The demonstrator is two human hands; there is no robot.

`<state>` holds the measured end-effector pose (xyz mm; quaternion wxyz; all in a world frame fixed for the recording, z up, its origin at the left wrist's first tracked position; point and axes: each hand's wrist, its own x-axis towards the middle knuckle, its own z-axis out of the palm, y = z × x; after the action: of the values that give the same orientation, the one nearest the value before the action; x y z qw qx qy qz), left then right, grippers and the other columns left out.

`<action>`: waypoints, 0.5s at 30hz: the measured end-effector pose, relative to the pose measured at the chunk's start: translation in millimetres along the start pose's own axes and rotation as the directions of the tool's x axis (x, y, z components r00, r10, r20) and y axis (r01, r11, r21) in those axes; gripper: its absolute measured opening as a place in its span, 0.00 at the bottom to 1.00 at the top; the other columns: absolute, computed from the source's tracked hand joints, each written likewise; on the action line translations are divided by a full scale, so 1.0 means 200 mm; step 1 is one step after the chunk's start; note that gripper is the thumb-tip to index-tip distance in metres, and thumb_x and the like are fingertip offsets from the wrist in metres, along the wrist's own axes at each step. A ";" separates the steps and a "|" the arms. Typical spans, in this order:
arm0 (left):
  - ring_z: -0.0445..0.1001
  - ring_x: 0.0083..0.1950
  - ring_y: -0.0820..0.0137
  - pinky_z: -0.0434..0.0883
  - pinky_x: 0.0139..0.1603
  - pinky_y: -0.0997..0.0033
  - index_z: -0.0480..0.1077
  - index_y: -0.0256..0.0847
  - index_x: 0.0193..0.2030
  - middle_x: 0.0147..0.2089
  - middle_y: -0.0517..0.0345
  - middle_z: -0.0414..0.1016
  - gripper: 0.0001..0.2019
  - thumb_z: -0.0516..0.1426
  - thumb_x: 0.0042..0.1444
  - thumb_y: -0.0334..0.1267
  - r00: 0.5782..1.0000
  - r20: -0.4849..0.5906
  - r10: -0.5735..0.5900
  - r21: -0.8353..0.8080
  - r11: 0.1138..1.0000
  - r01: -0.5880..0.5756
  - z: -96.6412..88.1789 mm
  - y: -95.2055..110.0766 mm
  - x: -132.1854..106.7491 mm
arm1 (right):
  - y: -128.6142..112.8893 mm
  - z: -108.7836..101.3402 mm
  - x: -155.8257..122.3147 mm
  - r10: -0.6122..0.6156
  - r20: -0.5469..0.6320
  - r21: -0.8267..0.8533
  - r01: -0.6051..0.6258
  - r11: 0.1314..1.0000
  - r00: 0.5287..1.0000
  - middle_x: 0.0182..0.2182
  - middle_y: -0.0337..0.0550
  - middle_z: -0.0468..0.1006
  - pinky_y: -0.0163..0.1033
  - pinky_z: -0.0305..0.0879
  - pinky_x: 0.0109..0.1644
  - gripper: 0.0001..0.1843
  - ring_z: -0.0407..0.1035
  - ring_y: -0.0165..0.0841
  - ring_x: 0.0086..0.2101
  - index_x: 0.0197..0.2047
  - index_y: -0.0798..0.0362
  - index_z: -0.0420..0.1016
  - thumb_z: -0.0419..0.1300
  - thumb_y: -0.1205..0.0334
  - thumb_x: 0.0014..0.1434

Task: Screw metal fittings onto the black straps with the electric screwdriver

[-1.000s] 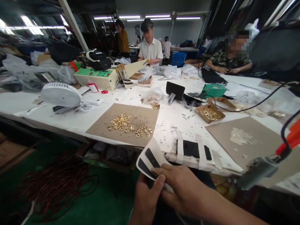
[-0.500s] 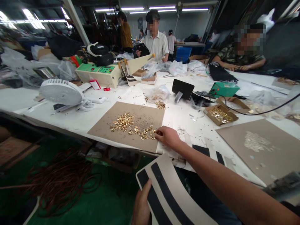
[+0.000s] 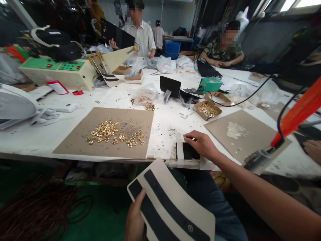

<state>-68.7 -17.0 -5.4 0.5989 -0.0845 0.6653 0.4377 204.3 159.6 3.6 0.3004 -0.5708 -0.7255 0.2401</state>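
Observation:
My left hand [image 3: 136, 214] grips a cream panel with dark stripes [image 3: 173, 204] by its left edge, thumb on top. A small round metal stud [image 3: 190, 228] sits on one stripe near the panel's lower right corner. My right hand [image 3: 200, 144] is at the table's front edge with thumb and fingertips pinched together. Whatever is between those fingertips is too small to make out. Just under them lies a black piece with pale strips [image 3: 190, 151]. To the left, a pile of gold metal rings [image 3: 104, 130] lies on a brown board [image 3: 80, 147].
A box of gold pieces [image 3: 207, 110] and a board with small pale pieces [image 3: 260, 130] are on the right. An orange-red post [image 3: 298, 110] rises beyond my right arm. A cream machine [image 3: 75, 75] stands at back left. Co-workers sit or stand across the white table [image 3: 163, 130].
My right hand has moved right, from the edge of the gold rings to the black piece at the table edge. My view has turned right. My left hand still holds the striped panel.

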 end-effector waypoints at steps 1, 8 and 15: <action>0.84 0.43 0.59 0.78 0.56 0.56 0.79 0.35 0.54 0.41 0.50 0.83 0.18 0.63 0.59 0.39 1.000 -0.013 0.017 0.002 1.000 -0.017 0.00 0.00 -0.01 | 0.02 0.00 -0.04 -0.059 0.003 -0.022 0.059 0.998 0.998 0.45 0.43 0.81 0.40 0.68 0.54 0.12 0.74 0.34 0.46 0.47 0.50 0.84 0.61 0.56 0.68; 0.83 0.38 0.59 0.81 0.49 0.57 0.79 0.36 0.53 0.39 0.50 0.83 0.18 0.64 0.57 0.39 0.997 -0.029 0.069 -0.019 0.997 -0.070 0.03 -0.02 -0.12 | 0.11 0.06 -0.17 -0.263 0.098 -0.167 0.277 0.946 0.960 0.50 0.45 0.79 0.46 0.63 0.57 0.12 0.69 0.37 0.49 0.50 0.45 0.85 0.60 0.57 0.70; 0.82 0.53 0.54 0.77 0.61 0.55 0.77 0.35 0.57 0.41 0.48 0.83 0.22 0.63 0.59 0.44 0.978 0.071 0.198 0.101 0.974 -0.205 0.07 -0.04 -0.23 | 0.10 0.02 -0.15 -0.154 0.098 -0.112 0.165 0.980 0.983 0.50 0.42 0.77 0.44 0.59 0.59 0.11 0.67 0.38 0.51 0.49 0.45 0.84 0.66 0.61 0.63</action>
<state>-41.0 -31.8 32.5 0.5747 0.0291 0.6748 0.4621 219.0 135.8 -17.6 0.2513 -0.5166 -0.7946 0.1965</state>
